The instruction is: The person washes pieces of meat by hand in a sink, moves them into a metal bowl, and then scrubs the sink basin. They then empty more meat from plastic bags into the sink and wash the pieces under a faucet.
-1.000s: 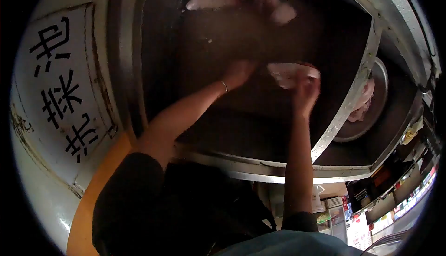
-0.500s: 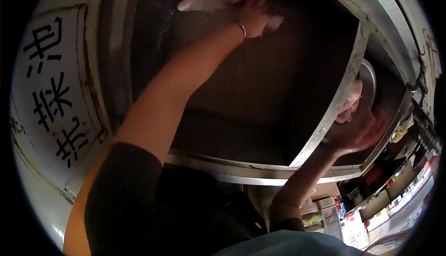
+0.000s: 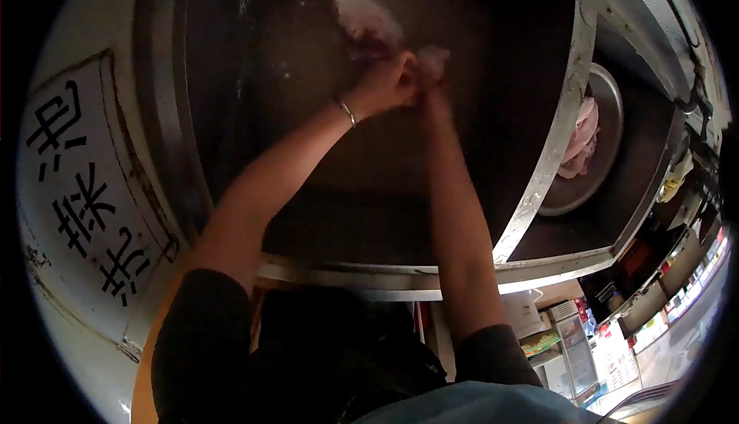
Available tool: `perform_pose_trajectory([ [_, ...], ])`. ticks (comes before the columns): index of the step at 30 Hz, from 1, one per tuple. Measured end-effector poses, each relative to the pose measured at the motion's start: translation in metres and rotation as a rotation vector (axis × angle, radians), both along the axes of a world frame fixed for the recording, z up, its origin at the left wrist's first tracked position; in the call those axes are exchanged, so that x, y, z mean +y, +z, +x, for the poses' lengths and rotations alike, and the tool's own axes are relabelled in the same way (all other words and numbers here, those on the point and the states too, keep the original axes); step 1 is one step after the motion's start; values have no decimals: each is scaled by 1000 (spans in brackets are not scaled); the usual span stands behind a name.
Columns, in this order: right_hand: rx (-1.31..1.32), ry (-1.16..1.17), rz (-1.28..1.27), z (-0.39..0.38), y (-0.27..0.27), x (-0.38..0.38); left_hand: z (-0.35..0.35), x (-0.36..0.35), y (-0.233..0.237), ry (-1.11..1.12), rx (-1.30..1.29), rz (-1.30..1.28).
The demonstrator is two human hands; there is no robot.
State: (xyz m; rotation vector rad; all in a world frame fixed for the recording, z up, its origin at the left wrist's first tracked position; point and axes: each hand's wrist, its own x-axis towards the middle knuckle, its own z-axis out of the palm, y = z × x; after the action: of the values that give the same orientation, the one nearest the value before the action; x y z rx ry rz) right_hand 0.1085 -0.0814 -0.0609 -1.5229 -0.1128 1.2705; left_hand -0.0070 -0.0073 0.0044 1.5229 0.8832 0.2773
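A long, pale, pinkish piece of raw meat, darker red toward its near end, lies across the upper part of the large, dark sink basin. My left hand, with a bracelet at the wrist, is closed at the red end of it. My right hand is right beside the left, and the two seem to touch. Its fingers are blurred and partly hidden. Just beyond both hands a small pale lump shows; whether it belongs to the same piece cannot be made out.
A metal divider separates this basin from a smaller one on the right. There a round metal bowl holds pink raw meat. A white sign with black characters is at the left. Shelves and containers stand lower right.
My right hand has left the bowl in the right basin and come over to my left hand. The meat in the left has swung from nearly level to pointing away from me.
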Motion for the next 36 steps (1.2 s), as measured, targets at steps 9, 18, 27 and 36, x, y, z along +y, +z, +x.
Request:
perform_pose_trajectory([
  [9,398,-125,95,70,19,35,2,7,5,-291,534,933],
  [18,309,227,-68,1,49,-9,-11,-17,-13,-201,100,-126],
  [27,492,-87,-74,-30,-8,-9,-16,-75,-12,244,83,-774],
  [36,200,-210,44,88,-101,25,-57,-113,-2,224,292,-836],
])
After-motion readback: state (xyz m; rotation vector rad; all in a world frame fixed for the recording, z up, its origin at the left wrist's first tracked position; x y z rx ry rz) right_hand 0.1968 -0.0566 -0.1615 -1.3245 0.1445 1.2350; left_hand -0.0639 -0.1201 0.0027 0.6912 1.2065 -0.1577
